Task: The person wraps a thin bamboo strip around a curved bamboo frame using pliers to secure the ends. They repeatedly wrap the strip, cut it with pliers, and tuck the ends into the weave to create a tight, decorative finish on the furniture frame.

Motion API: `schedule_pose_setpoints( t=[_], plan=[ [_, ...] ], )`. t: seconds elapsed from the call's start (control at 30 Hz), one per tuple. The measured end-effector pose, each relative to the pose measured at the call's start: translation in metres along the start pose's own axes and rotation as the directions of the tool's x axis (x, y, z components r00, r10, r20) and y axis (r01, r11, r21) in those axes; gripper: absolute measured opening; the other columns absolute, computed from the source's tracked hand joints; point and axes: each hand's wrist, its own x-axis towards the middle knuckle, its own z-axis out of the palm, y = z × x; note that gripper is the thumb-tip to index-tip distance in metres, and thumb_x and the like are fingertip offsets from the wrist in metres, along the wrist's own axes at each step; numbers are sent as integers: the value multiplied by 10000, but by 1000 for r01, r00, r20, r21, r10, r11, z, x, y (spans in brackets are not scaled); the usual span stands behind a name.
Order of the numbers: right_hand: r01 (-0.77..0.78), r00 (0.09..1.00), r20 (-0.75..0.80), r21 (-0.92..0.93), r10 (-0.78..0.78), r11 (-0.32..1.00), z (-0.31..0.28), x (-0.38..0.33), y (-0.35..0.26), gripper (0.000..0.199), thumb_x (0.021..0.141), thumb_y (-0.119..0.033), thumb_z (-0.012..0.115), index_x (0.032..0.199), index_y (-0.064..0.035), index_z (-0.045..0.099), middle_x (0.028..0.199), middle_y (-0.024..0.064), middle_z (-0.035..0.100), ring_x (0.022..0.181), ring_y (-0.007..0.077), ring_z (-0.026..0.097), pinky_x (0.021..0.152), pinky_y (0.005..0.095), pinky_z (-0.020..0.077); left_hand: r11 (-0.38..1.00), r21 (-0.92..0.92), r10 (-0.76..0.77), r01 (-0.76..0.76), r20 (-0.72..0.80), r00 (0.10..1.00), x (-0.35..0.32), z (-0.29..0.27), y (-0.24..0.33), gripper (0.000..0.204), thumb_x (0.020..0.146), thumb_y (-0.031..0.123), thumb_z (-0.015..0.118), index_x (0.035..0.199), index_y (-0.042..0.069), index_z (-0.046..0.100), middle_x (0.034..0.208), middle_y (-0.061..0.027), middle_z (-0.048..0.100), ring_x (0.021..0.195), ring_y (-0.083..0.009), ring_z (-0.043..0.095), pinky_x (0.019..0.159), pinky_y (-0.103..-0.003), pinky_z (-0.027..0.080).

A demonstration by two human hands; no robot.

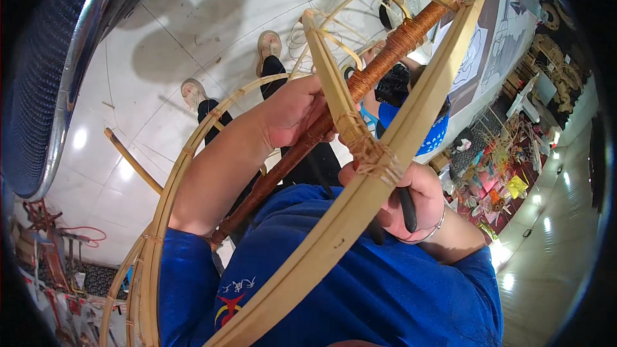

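A frame of pale bamboo strips [308, 254] crosses in front of me, bound at its joints with thin lashing. A reddish-brown rod [363, 83], wrapped in cord, runs diagonally through it. My left hand [299, 112] is closed around the rod, its fingers partly hidden behind it. Just below the lashed joint [379, 162], my right hand [421, 199] grips a hand tool with two black handles [407, 210]. The tool's working end is hidden behind the bamboo, so its exact kind does not show. Some fingers of that hand are hidden too.
Curved bamboo ribs [151, 270] extend at lower left, near a dark chair [45, 90] with a metal edge. Another person in blue [418, 132] is beyond the frame. Line drawings [472, 58] lie at upper right, near cluttered materials [495, 186]. White tiles [173, 45] cover the floor.
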Motion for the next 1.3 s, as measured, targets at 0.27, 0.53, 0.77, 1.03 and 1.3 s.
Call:
schedule_pose_setpoints(
  t=[0.27,0.53,0.77,1.03,1.3],
  plan=[
    [113,993,-31,68,-111,991,9,3,9,480,746,-82,390,1217,-15,326,1018,189,521,764,314,580,538,255,462,999,-18,35,-36,-67,997,1,5,-4,315,879,345,447,957,69,575,790,-49,620,607,-117,544,507,-249,420],
    [261,950,-177,1,-256,965,18,13,30,455,784,-63,341,1237,-31,323,996,179,537,801,314,574,638,321,459,996,-79,8,-31,-272,962,-5,24,-1,309,832,329,532,980,58,551,829,-57,594,672,-128,560,582,-275,451],
    [277,945,-144,-129,-295,952,15,18,30,397,859,-224,383,1200,-23,359,950,148,523,716,247,565,524,285,455,997,-71,11,-34,-306,952,0,16,-8,369,760,269,560,1025,20,500,899,-134,596,729,-217,595,683,-359,510],
    [323,945,-45,-36,-324,946,-3,19,32,546,750,35,302,1288,-55,304,1039,198,535,835,324,582,675,344,453,997,-72,-9,-5,-187,982,-2,13,-6,248,870,252,494,966,35,566,862,-60,602,767,-136,593,701,-277,477],
    [317,942,-110,-22,-318,948,0,23,32,510,764,15,321,1271,-33,310,1052,195,538,850,314,590,699,359,464,995,-91,2,-25,-249,969,-2,10,-8,264,864,255,512,989,29,562,840,-57,590,761,-160,590,729,-288,483]
  ],
)
